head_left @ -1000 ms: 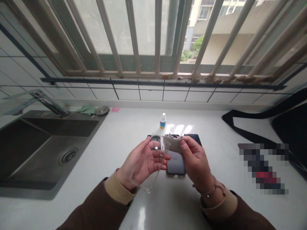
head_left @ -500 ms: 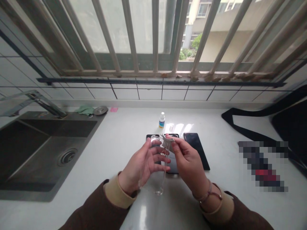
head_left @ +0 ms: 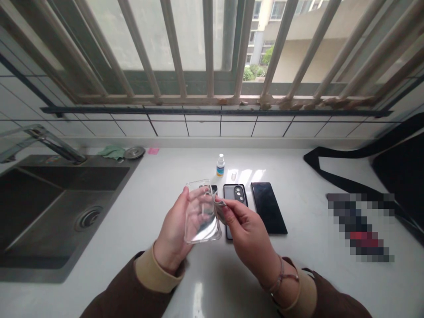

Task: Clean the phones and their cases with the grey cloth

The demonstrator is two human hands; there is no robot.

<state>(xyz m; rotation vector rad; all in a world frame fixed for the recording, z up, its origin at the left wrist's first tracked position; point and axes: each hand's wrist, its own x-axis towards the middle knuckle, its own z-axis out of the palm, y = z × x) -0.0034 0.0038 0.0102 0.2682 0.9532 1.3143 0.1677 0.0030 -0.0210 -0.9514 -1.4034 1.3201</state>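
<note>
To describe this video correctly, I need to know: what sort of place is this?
Probably a kitchen or utility area in an apartment: there is a stainless steel sink with a faucet, a white countertop, and a barred window facing another residential building.

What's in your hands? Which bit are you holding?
The left hand holds a clear phone case by its left side, with the fingers behind it. The right hand pinches one end of a folded pale wipe.
</note>
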